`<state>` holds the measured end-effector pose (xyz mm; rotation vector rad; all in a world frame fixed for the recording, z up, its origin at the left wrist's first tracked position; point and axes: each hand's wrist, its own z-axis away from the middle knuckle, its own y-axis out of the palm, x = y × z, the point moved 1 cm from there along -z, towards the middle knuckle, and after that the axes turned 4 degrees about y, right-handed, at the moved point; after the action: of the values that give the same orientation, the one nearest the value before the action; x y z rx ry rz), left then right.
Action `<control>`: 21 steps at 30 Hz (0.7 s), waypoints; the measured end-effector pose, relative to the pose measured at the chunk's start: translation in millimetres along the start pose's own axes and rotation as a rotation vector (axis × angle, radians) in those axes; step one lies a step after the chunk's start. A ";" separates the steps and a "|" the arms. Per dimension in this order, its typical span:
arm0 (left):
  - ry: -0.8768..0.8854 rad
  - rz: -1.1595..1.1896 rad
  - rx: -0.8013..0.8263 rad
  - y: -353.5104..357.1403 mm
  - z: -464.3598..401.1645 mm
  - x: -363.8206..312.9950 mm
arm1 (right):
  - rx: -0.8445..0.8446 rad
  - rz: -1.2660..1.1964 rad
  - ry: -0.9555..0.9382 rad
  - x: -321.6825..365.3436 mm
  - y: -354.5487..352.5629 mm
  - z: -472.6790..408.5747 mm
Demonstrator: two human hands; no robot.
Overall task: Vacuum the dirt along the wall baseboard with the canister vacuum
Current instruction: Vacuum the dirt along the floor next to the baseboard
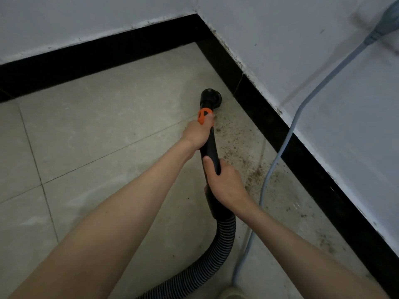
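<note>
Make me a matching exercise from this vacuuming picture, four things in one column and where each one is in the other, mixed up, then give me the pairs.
Things:
1. nozzle
2. left hand
3. dirt
4. cord

Places:
A. hanging down the right wall to the floor
B. scattered on the tiles beside the baseboard
C. on the floor near the corner
D. gripping the wand by its orange collar

Pairs: 1-C, 2-D, 3-B, 4-A
</note>
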<state>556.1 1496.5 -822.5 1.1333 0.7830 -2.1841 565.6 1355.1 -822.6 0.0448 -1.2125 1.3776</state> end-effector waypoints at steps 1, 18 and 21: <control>-0.002 -0.004 0.006 0.8 -1.0 -1.9 | -0.005 -0.005 0.004 0.3 -0.9 -1.3; -0.040 0.085 0.061 13.2 -35.9 -23.3 | -0.053 -0.024 0.033 10.5 -17.6 -28.5; -0.025 0.097 0.075 19.6 -27.8 -17.3 | -0.056 -0.022 0.057 3.6 -17.6 -19.2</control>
<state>592.8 1506.3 -825.7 1.1537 0.6266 -2.1588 589.5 1365.0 -818.3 -0.0200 -1.1991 1.3175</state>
